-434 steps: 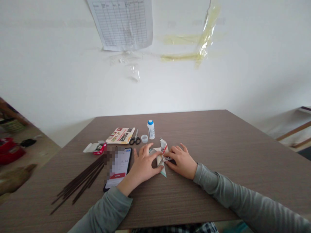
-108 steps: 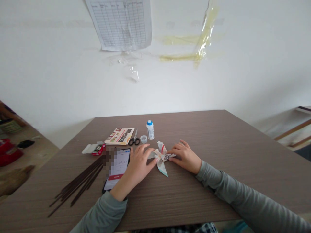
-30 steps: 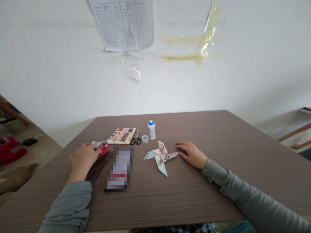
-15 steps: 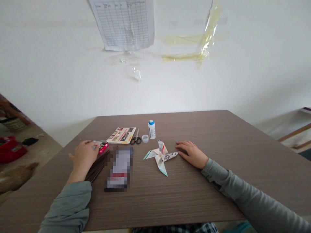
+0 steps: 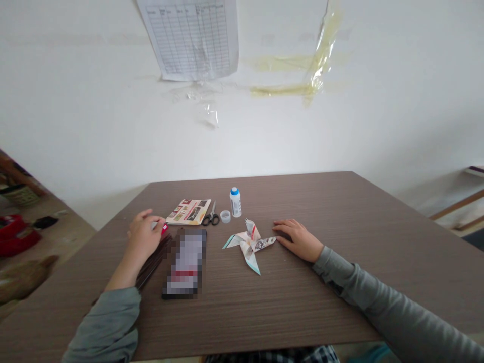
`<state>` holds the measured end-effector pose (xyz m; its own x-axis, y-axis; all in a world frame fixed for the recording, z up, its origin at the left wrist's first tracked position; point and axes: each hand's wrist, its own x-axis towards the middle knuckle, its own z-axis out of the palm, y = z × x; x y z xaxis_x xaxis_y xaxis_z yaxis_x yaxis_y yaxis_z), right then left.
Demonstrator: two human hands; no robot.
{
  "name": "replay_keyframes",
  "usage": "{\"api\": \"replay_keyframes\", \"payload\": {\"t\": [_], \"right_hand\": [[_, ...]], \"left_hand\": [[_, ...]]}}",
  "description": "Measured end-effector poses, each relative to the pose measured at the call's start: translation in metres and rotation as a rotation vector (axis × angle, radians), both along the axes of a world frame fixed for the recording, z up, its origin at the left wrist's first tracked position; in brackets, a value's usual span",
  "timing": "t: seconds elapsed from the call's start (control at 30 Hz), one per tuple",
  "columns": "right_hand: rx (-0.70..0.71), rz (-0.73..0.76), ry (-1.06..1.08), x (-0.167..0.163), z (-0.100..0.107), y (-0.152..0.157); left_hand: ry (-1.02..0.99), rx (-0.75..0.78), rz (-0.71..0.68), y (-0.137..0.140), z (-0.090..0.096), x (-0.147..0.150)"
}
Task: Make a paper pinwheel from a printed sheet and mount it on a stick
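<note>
My left hand (image 5: 144, 236) is at the left of the table, its thumb and fingers closing over a small red packet (image 5: 165, 229). Most of that packet is hidden behind the hand. Under the wrist runs a bundle of thin dark-brown sticks (image 5: 154, 259). My right hand (image 5: 298, 239) lies on the tabletop with fingers stretched out and holds nothing. Its fingertips are at the tip of one blade of a folded paper pinwheel (image 5: 248, 245), which rests flat in the middle.
A phone with a blurred screen (image 5: 185, 264) lies between the sticks and the pinwheel. Farther back are a folded printed paper (image 5: 189, 210), black-handled scissors (image 5: 210, 218), a translucent cap (image 5: 225, 217) and an upright white glue bottle with a blue top (image 5: 235, 202). A wall (image 5: 287, 141) borders the table's far side.
My left hand has shifted a little right and away from me, covering more of the red packet. My right hand and the pinwheel have stayed in place.
</note>
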<state>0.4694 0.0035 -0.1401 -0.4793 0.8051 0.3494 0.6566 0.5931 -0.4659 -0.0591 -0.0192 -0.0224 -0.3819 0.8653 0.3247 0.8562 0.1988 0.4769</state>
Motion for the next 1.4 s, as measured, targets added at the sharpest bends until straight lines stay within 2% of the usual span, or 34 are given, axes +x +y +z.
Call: {"api": "replay_keyframes", "payload": {"t": [0.13,0.23,0.4,0.57,0.7,0.83,1.17,1.4], "right_hand": [[-0.004,0.015,0.083,-0.001,0.017,0.001],[0.031,-0.003,0.159,-0.008,0.035,0.000],[0.064,0.054,0.222,-0.033,0.061,-0.009],[0.041,0.107,0.295,-0.061,0.063,-0.016],[0.046,0.080,0.365,-0.074,0.050,-0.022],[0.046,0.086,0.406,-0.077,0.040,-0.027],[0.060,0.121,0.446,-0.082,0.034,-0.032],[0.156,0.115,0.410,-0.078,0.031,-0.032]], "left_hand": [[-0.024,0.005,-0.141,0.004,-0.004,0.014],[-0.057,0.058,-0.293,0.002,-0.013,0.036],[-0.085,0.114,-0.594,-0.003,-0.036,0.094],[-0.141,0.168,-0.806,-0.009,-0.063,0.151],[-0.193,0.181,-0.839,-0.012,-0.083,0.176],[-0.234,0.194,-0.848,-0.017,-0.093,0.183],[-0.209,0.167,-0.882,-0.021,-0.100,0.188],[-0.147,0.136,-0.856,-0.022,-0.092,0.185]]}}
